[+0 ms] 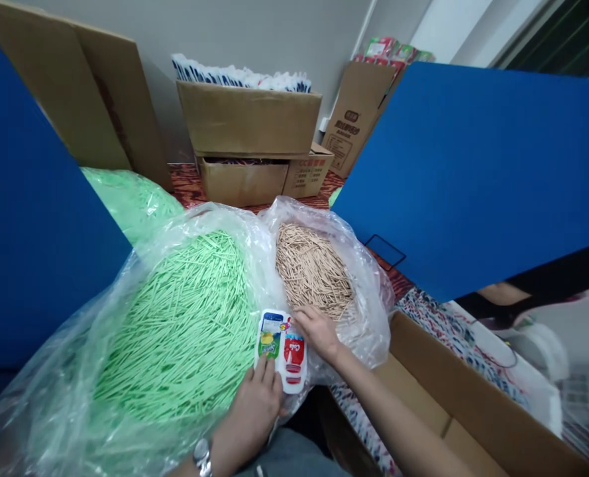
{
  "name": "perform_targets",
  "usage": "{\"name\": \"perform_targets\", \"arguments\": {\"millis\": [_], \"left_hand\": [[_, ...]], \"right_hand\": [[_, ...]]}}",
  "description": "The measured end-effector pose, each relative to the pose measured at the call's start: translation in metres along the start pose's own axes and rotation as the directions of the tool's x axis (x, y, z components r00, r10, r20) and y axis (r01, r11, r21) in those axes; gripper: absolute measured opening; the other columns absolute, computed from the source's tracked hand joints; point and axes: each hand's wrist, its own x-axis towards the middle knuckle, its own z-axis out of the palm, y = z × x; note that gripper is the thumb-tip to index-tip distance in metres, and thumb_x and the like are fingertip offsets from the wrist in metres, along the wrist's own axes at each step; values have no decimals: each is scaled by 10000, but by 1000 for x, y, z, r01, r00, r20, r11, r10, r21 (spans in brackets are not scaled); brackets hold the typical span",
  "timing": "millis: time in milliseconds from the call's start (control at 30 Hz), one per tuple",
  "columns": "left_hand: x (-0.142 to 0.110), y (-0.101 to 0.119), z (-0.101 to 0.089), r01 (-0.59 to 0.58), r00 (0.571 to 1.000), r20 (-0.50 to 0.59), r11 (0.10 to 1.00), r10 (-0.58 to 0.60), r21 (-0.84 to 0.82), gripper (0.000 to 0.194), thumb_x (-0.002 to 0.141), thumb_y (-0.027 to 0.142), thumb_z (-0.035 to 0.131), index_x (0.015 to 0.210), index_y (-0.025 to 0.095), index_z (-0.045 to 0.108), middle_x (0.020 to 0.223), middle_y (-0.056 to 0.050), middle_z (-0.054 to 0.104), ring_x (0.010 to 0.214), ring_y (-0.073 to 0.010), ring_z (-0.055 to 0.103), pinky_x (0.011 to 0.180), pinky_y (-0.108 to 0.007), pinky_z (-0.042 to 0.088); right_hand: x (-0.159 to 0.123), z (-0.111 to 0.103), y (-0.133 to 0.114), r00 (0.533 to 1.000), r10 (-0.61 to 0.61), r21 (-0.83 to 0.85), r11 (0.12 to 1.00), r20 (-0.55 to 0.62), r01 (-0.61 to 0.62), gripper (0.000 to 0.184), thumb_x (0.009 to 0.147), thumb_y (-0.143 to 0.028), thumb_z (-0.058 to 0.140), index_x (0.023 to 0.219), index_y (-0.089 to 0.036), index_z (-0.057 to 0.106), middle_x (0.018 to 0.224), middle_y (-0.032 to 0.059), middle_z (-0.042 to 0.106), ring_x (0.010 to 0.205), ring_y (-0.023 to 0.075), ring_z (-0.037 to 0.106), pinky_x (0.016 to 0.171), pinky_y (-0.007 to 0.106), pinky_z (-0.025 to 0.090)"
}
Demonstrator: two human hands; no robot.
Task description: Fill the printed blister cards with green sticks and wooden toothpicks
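Note:
A small white plastic package (281, 377) printed with a green soda bottle and a red "Cola" bottle lies between my hands over the bags. My left hand (254, 404), with a watch on its wrist, grips its lower left side, fingertips on the green print. At its upper right edge the curled fingers of my right hand (319, 334) pinch it; the thumb is hidden. Thin light-green sticks (185, 324) fill a clear plastic bag (50, 397) to the left. Behind my right hand, tan sticks (314, 268) fill another clear bag (371, 285).
Blue panels (473, 172) stand at both sides. An open cardboard box (473, 397) is at lower right. Stacked cartons (249, 119) are at the back, the upper one full of white-and-blue packets. Another person's arm (503, 293) shows at far right.

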Motion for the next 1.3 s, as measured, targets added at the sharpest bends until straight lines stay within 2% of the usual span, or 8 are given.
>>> {"name": "perform_targets", "arguments": {"millis": [200,400,500,600,767,833,1133,1300], "left_hand": [[2,-11,-14,-54,987,-159,977,21,-206,434,833,336,610,1220,145,574,1319,-185,549,1256,-322,476,1015,-476,422],[7,-33,-21,19,824,-491,881,-282,-473,693,837,360,589,1428,156,290,1485,-200,315,1372,-320,298,1094,-515,308],[14,-37,-22,25,825,-394,723,-406,-691,1025,721,393,705,1487,176,60,1519,-214,230,1380,-361,266,1095,-540,283],[22,-36,-23,-24,872,-223,417,-435,-908,1134,682,360,730,1481,195,-57,1345,-191,500,1145,-305,570,962,-456,463],[22,-38,-36,58,903,17,83,-429,-995,611,604,314,791,1142,125,572,848,-58,706,709,-193,651,671,-284,536],[20,-39,-41,106,925,104,-15,-365,-994,393,605,302,790,922,116,649,728,-37,692,645,-178,624,618,-263,516],[31,-36,-45,119,933,77,98,-351,-988,266,597,268,786,544,107,580,510,27,531,490,-94,448,489,-191,384],[35,-33,-47,91,930,89,-11,-356,-996,245,605,289,785,630,113,616,569,10,598,534,-123,523,543,-220,445]], "right_hand": [[7,-25,-15,999,32,218,975,4,-32,359,939,-370,432,649,-193,548,658,14,550,628,133,513,614,242,401],[12,-50,-37,993,87,506,855,86,-118,240,929,-366,456,818,-191,579,718,-8,595,655,116,534,634,224,399],[13,-57,-58,980,72,694,697,184,-181,262,923,-408,455,831,-184,557,702,-26,558,615,97,493,582,203,383],[16,-56,-75,971,-17,865,459,238,-204,320,910,-487,442,859,-182,523,745,-22,533,630,90,470,581,196,394],[20,-51,-77,988,54,884,442,146,-155,315,902,-477,469,839,-175,533,715,-31,491,643,89,445,606,200,382],[20,-50,-73,986,111,877,451,127,-163,294,890,-459,500,840,-174,549,725,-29,510,645,89,456,610,200,388],[18,-66,-66,995,78,734,672,68,-103,229,864,-377,556,824,-177,661,695,-17,610,619,95,529,606,203,411],[17,-66,-50,980,87,850,487,180,-200,359,808,-441,622,1052,-179,591,828,3,623,712,118,576,631,213,449]]}}
